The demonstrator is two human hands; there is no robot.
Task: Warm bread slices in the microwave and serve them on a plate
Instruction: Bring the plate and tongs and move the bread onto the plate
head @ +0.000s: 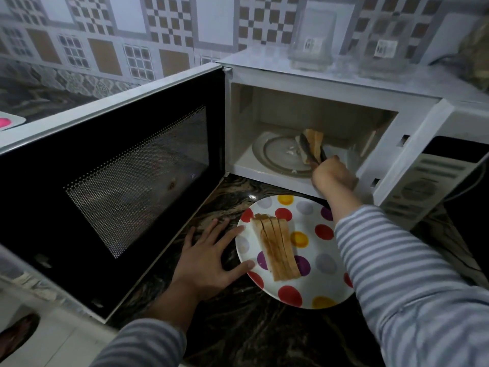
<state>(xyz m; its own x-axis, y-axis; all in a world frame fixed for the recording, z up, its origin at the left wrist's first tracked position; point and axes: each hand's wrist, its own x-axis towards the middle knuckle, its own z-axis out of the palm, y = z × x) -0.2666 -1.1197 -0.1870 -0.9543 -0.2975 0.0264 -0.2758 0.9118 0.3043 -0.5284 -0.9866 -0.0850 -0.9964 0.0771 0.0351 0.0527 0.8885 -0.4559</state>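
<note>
The right hand (334, 174) reaches into the microwave (312, 102), its grip closed around dark tongs (312, 152) that pinch a bread slice (313, 143) just at its 11 o'clock, over the glass turntable (275, 154). The left hand (209, 256) lies flat and open on the dark bench (238, 327), fingertips touching the 9 o'clock rim of one spotted plate (325, 260) carrying about four stacked slices (275, 250). The open door (105, 181) stands at 9 o'clock.

Dim, cool light; wide-angle bending at edges; containers (312, 41) atop microwave (330, 83) blurred; lower corners dark.
</note>
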